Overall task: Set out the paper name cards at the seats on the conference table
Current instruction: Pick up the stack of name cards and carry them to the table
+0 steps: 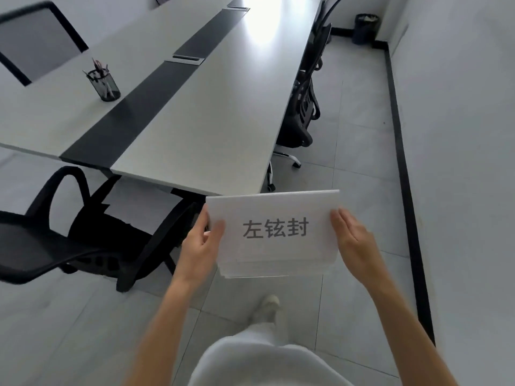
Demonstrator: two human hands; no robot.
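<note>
I hold a stack of white paper name cards (274, 235) in front of me, above the floor just short of the near corner of the conference table (211, 112). The top card shows three printed grey characters. My left hand (202, 240) grips the stack's left edge, thumb on top. My right hand (354, 240) rests flat against the right edge, fingers straight. The table is long and white with a dark strip down its middle; no card lies on the part I see.
A black mesh pen holder (105, 83) stands on the table's left half. Black office chairs stand at the near end (83, 240), along the right side (303, 107) and at the far left (33, 43). A bin (365, 28) sits in the far corner. Tiled floor runs between table and right wall.
</note>
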